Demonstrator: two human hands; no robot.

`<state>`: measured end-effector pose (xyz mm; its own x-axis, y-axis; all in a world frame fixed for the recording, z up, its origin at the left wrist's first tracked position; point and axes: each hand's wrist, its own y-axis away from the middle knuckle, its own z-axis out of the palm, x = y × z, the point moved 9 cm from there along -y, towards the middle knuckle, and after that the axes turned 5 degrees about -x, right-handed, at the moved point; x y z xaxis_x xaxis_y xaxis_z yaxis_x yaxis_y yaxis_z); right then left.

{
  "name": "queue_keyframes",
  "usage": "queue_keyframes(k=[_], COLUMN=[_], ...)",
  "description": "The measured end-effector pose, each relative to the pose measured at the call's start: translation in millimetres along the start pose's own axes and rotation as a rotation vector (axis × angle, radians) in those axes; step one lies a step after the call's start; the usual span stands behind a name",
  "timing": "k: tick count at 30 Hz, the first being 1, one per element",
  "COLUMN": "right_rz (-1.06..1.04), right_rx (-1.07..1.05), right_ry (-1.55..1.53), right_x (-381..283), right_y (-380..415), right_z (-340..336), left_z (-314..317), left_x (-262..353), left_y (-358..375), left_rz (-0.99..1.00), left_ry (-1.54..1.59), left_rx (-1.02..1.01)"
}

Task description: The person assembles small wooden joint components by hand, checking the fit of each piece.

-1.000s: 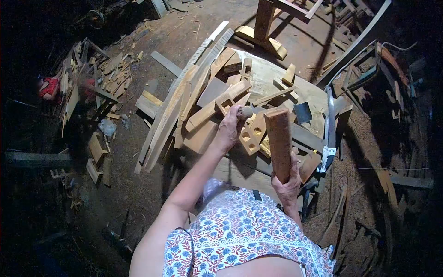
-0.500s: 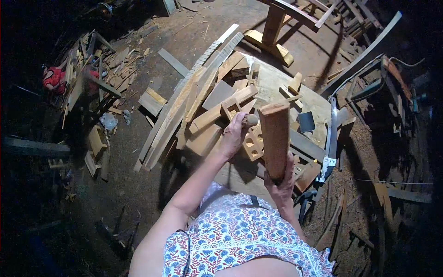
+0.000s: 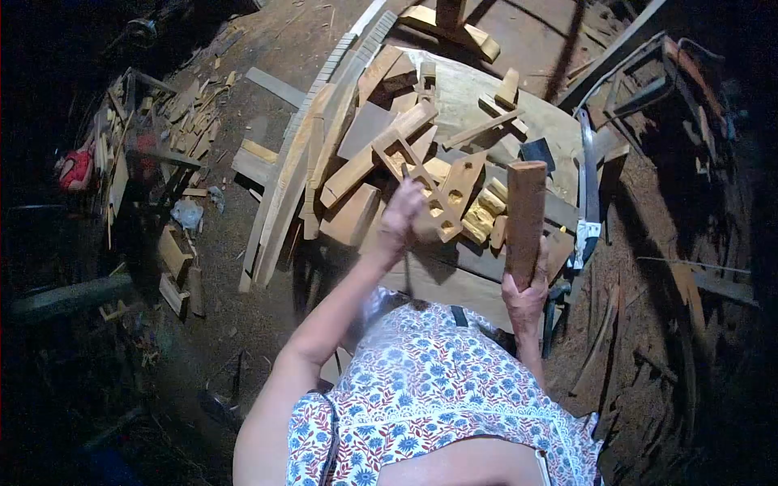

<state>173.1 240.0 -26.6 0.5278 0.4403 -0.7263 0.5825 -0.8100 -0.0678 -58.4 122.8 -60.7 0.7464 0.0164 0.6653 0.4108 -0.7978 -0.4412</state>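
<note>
My right hand (image 3: 525, 298) is wrapped round the lower end of a thick reddish-brown wooden block (image 3: 527, 219), which stands roughly upright. My left hand (image 3: 403, 215), blurred, is closed around a thin dark tool (image 3: 408, 275) that shows above and below the fist. Just beyond that hand lies a narrow wooden piece with cut-out slots (image 3: 392, 152). Beside it are a pale piece with holes (image 3: 463, 180) and a notched yellowish block (image 3: 485, 212). A long squared bar (image 3: 377, 155) rests to their left.
Long curved boards (image 3: 285, 202) run along the worktop's left side. At the right edge stands a metal strip (image 3: 585, 178). A dark flat piece (image 3: 536, 154) lies on the pale top. Scrap wood (image 3: 190, 121) and a plastic bag (image 3: 187, 214) are on the ground at left.
The wooden block has moved right, away from my left hand. My left hand has shifted slightly left, and its tool has turned. The slotted piece shows more fully as the view has moved.
</note>
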Motion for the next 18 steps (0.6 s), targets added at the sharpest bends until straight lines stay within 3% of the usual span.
queue_keyframes(k=[1, 3, 5, 7, 11, 13, 17, 18], right_rz=[0.010, 0.023, 0.138, 0.078, 0.133, 0.031, 0.028, 0.032], right_rx=[0.004, 0.052, -0.007, 0.006, -0.023, 0.004, -0.008, -0.006], right_ry=[0.001, -0.072, -0.118, -0.061, -0.109, -0.054, -0.074, -0.075], right_x=[8, 22, 31, 26, 28, 18, 11, 8], right_y=[6, 16, 22, 21, 19, 17, 17, 17], right_z=[-1, -5, -4, -6, 0, -2, -4, -6], left_z=[-15, -43, -76, -84, -71, -61, -36, -35], left_x=[-16, -40, -24, -14, -9, 1, -21, -22], left_y=[-1, -2, -13, -24, -30, -33, -28, -32], left_rz=[-0.174, -0.328, -0.270, -0.221, -0.209, -0.162, -0.290, -0.248], left_ry=[0.170, 0.301, 0.051, -0.051, 0.037, -0.012, 0.234, 0.169], left_rx=[0.034, 0.273, 0.343, 0.305, 0.259, 0.224, 0.146, 0.151])
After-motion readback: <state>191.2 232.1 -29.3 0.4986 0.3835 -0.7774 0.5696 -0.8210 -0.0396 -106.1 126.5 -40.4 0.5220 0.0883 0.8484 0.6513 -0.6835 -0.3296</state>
